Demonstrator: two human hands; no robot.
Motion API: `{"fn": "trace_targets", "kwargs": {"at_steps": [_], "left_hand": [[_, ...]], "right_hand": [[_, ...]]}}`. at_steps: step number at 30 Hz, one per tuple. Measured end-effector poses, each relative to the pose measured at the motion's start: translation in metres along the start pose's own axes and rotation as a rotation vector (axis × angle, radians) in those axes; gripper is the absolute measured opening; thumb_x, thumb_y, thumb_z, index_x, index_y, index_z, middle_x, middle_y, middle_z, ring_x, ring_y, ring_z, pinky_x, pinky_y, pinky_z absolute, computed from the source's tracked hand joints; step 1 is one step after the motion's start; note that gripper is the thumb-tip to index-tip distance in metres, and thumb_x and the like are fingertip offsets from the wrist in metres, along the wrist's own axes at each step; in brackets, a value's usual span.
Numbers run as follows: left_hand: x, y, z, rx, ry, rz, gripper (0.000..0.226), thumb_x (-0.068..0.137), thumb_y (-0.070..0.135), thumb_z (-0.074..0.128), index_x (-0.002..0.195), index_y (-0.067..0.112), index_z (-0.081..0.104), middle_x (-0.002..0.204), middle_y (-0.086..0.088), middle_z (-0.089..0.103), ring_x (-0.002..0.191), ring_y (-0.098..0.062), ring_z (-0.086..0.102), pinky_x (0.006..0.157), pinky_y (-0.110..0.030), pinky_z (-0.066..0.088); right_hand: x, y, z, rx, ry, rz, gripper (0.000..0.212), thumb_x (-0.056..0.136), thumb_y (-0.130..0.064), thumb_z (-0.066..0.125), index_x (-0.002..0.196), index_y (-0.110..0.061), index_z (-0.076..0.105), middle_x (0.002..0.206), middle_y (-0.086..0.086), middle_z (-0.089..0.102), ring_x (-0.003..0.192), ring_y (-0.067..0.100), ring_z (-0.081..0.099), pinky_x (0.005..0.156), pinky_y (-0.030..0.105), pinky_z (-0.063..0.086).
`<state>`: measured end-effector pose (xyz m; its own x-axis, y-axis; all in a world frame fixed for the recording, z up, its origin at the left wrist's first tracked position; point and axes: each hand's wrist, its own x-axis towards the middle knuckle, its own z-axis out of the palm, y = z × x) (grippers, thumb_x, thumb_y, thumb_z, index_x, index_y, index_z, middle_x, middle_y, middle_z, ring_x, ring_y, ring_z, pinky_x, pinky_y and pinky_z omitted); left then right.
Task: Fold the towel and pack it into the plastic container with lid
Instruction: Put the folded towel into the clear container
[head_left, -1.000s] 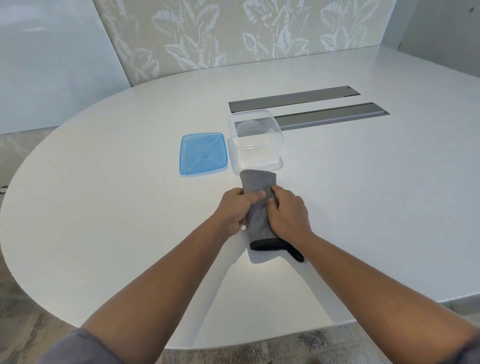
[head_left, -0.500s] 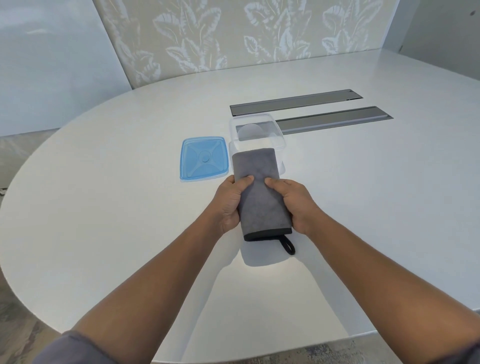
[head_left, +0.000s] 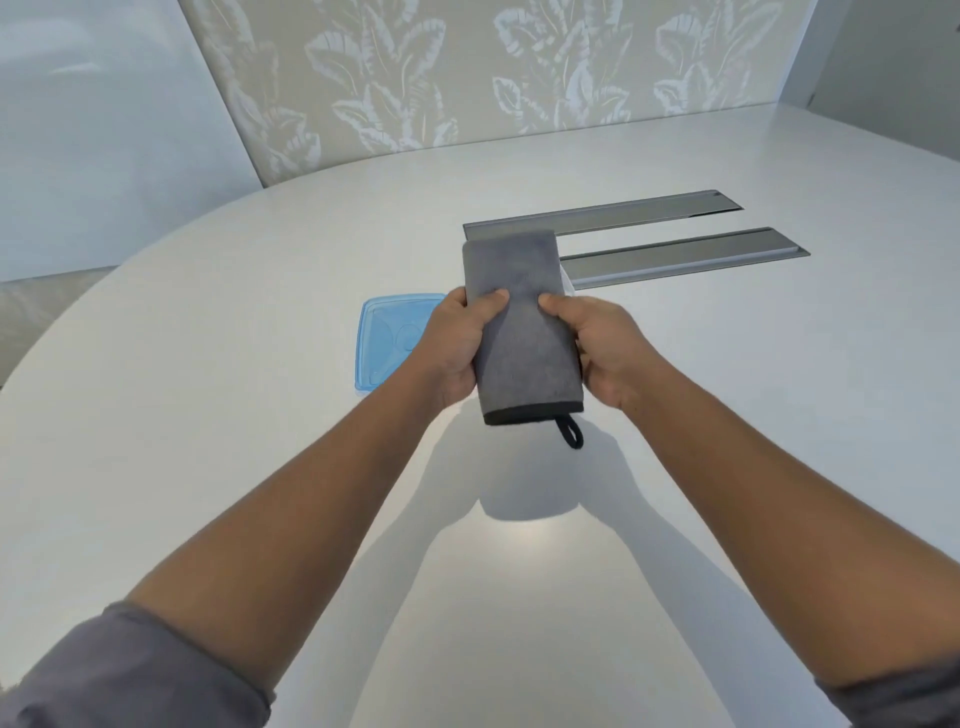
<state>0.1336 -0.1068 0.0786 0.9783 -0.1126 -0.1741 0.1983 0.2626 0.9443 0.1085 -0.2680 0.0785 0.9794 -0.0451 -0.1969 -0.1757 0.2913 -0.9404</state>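
Observation:
A grey folded towel (head_left: 519, 322) with a dark hem and a small black loop at its near end is held in the air above the table. My left hand (head_left: 457, 348) grips its left edge and my right hand (head_left: 602, 348) grips its right edge, thumbs on top. The clear plastic container is almost wholly hidden behind the towel; only a sliver of its right rim (head_left: 568, 283) shows. The blue square lid (head_left: 387, 340) lies flat on the table to the left, partly covered by my left hand.
The white oval table (head_left: 208, 415) spreads all around. Two long grey metal cable slots (head_left: 675, 254) are set into it behind and right of the towel. A leaf-patterned wall panel stands beyond the far edge.
Both hands have lifted the folded towel off the table and carried it up and forward, so that it now covers the container from view.

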Motion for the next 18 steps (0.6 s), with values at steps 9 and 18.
{"fn": "trace_targets", "kwargs": {"at_steps": [9, 18], "left_hand": [[0.074, 0.057, 0.011, -0.007, -0.035, 0.156, 0.034, 0.100, 0.002, 0.059, 0.132, -0.005, 0.051, 0.130, -0.026, 0.064, 0.108, -0.037, 0.066, 0.096, -0.052, 0.056], [0.126, 0.051, 0.009, 0.066, 0.001, 0.130, 0.040, 0.099, -0.002, 0.058, 0.137, -0.004, 0.048, 0.136, -0.023, 0.062, 0.123, -0.041, 0.062, 0.099, -0.058, 0.053]], "right_hand": [[0.082, -0.059, 0.014, -0.176, -0.004, -0.231, 0.022, 0.093, -0.016, 0.073, 0.110, -0.004, 0.070, 0.097, 0.005, 0.078, 0.077, 0.013, 0.075, 0.060, 0.024, 0.056], [0.150, -0.052, 0.001, -0.339, 0.001, -0.281, 0.020, 0.092, -0.016, 0.074, 0.110, -0.009, 0.069, 0.106, 0.004, 0.076, 0.090, 0.012, 0.073, 0.079, 0.027, 0.058]]}}
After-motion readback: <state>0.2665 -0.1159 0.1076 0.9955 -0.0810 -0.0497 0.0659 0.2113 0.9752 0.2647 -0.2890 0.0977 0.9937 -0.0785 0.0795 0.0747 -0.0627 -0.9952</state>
